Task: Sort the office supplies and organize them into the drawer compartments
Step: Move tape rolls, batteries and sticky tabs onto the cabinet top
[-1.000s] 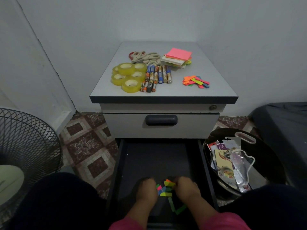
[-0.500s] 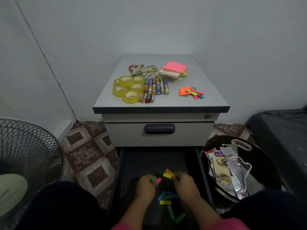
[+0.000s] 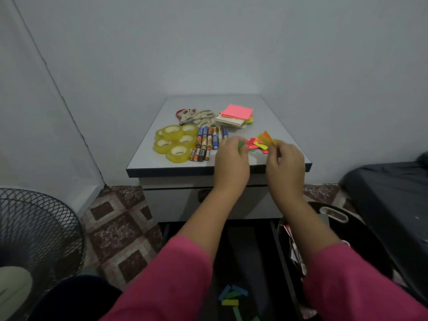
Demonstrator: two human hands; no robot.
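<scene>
Both hands are working over the cabinet top now: the left hand is pinching a green flag between curled fingers, while the right hand is pinching a fan of orange and yellow flags above the loose flags lying on the top. To do this well, she should be gathering the scattered strips flat and square before carrying them down. Several coloured strips are already lying in the open bottom drawer.

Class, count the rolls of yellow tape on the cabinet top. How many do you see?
6 tape rolls in one cluster on the left of the cabinet top, beside the markers; the far-left roll is partly hidden, and others may lie underneath.
</scene>
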